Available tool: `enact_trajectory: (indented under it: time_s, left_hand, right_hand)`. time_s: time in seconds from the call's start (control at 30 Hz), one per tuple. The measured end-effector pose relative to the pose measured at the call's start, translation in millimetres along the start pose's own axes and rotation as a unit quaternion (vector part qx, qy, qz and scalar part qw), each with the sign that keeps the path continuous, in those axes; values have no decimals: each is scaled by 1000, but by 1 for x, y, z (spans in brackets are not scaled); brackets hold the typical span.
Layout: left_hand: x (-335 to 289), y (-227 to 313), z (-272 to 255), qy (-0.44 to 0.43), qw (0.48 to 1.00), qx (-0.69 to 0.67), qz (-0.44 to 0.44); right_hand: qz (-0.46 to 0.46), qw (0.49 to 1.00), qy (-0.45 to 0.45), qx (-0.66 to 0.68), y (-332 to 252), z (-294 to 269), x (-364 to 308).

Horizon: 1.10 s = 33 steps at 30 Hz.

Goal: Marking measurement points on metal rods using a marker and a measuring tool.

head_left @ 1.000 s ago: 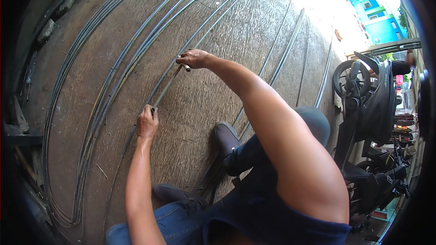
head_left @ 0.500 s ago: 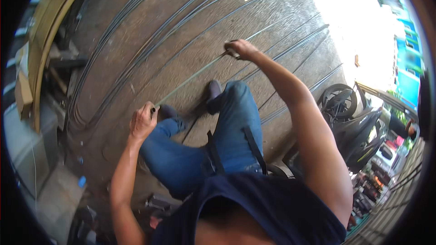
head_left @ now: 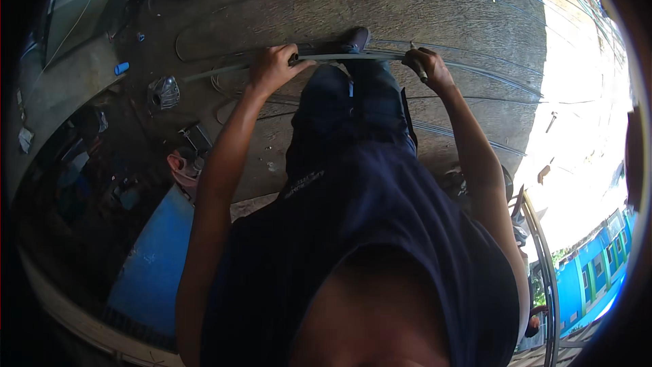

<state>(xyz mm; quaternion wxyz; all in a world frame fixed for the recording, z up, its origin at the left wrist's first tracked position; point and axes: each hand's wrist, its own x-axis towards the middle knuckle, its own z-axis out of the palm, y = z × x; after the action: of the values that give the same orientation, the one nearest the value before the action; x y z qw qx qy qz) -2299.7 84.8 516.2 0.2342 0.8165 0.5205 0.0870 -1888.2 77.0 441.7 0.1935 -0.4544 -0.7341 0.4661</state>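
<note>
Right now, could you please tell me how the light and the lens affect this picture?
Head view: the ground at right glares almost white; head view: the dark shirt loses detail; head view: the right hand looks shadowed, though the rod stays readable; head view: the rail at lower right bows, likely from the fisheye, and the corners go black.

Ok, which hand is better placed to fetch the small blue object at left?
Probably the left hand: it is nearer the small blue object, while the right hand is farther across. Both hands hold dark tubes.
</note>
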Motion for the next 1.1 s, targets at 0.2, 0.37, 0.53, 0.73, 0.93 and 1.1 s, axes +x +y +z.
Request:
enact_trajectory:
  time_s: [0.2,0.37,0.53,0.73,0.93,1.1]
  left_hand:
    - [-51,77,69,49,999,18,-13]
    - [-74,148,107,39,997,-34,-54]
    - [-44,205,127,3,996,-64,-64]
    - [51,282,178,76,996,-18,-44]
    - [101,387,228,43,996,-8,-74]
    - [130,449,253,39,996,-6,-78]
  right_hand:
    - [-14,999,-26,-30,13,-26,-90]
    - [-16,997,-22,-67,27,-63,-166]
    - [-17,994,-32,-104,42,-111,-195]
    - [-2,1000,-17,-14,92,-199,-244]
    - [-17,999,-18,-30,146,-283,-314]
    - [31,999,-22,-22,176,-330,-359]
